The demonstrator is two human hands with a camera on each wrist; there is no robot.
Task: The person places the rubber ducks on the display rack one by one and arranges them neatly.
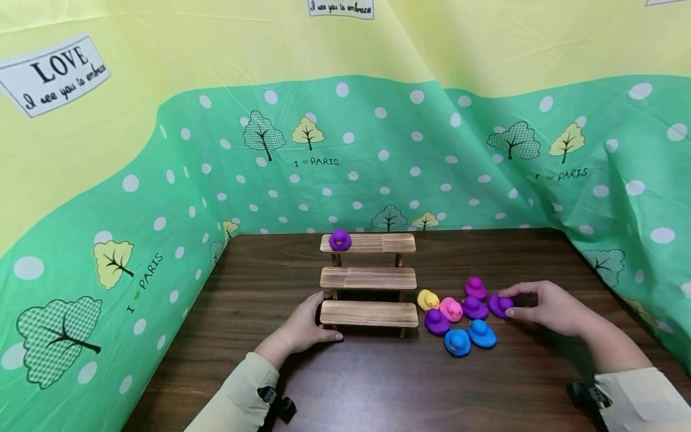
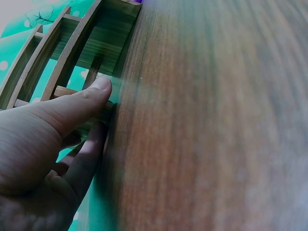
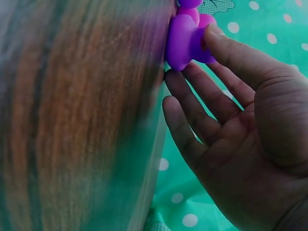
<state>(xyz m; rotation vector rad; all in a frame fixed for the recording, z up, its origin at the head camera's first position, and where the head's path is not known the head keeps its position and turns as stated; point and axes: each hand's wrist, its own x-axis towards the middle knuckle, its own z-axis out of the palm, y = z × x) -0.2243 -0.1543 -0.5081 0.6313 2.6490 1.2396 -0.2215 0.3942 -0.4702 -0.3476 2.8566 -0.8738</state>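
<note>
A three-step wooden display shelf (image 1: 369,312) stands on the table, with one purple rubber duck (image 1: 340,240) at the left of its top step. My left hand (image 1: 305,324) grips the lower left end of the shelf, thumb in front and fingers behind; in the left wrist view the thumb (image 2: 91,96) lies by a shelf leg. To the right, my right hand (image 1: 556,306) pinches another purple duck (image 1: 500,305) between thumb and fingers, at the edge of a cluster of ducks. In the right wrist view the thumb presses this purple duck (image 3: 182,43) from one side.
Beside the shelf sit a yellow duck (image 1: 428,300), a pink duck (image 1: 451,309), two blue ducks (image 1: 457,342) and several purple ducks (image 1: 437,322), close together. A green and yellow patterned cloth (image 1: 345,150) surrounds the dark wooden table (image 1: 378,384) at the back and sides.
</note>
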